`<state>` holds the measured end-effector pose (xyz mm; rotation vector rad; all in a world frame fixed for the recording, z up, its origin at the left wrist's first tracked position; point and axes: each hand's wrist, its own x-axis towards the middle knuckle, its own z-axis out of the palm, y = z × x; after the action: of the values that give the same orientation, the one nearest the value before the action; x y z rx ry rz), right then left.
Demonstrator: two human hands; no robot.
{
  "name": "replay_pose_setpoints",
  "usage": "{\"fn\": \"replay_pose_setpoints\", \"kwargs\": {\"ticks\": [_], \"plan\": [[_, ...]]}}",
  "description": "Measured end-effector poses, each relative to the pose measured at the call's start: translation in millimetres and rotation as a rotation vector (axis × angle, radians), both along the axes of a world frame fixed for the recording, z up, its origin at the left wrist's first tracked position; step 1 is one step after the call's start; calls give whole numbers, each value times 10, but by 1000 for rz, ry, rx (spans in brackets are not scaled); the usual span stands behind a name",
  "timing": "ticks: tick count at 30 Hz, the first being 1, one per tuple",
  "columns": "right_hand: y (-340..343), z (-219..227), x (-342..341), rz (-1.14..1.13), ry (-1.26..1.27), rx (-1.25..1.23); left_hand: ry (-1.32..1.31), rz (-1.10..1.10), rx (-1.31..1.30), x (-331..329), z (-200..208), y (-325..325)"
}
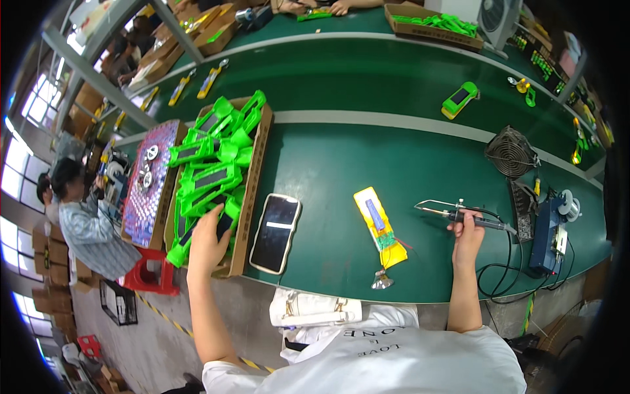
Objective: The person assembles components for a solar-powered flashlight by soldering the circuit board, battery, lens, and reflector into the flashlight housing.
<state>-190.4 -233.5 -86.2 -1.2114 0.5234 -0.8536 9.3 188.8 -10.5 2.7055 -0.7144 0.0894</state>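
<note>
My left hand (209,244) reaches into a cardboard box heaped with green plastic casings (213,178), which have dark panels set in them. Its fingers close around one of these green casings near the box's front end. In my right hand (467,238) is a soldering iron (482,221), its thin tip and a bent metal wire guide pointing left. Between my hands, on the green bench, lies a yellow casing (362,197) with a blue-wrapped battery (375,215), a small green circuit board (386,240) and a round silver reflector (382,280) at its near end.
A phone (275,234) lies beside the box. Left of it stands a tray of small shiny parts (149,187). A small black fan (510,152) and a blue soldering station (546,233) are at right. Beyond runs a green conveyor (341,82); a co-worker (92,223) is at far left.
</note>
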Motion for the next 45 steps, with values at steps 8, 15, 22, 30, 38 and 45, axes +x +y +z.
{"fn": "replay_pose_setpoints", "kwargs": {"ticks": [8,15,22,30,38,45], "plan": [[-35,-11,-6,-43,-14,-12,-328,87,152,28,147,-185],[-112,87,23,-115,-43,6,-338,-225,-604,-434,628,-778],[-253,115,-126,-279,-104,26,147,-674,-534,71,352,-1792],[-293,170,-139,-380,-181,176,903,-604,-439,509,-389,-2717],[-284,169,-161,-358,-159,216,74,-1367,26,118,-28,-2765],[-275,201,-171,-350,-150,225,-1,-1215,131,-223,-443,-2352]]}}
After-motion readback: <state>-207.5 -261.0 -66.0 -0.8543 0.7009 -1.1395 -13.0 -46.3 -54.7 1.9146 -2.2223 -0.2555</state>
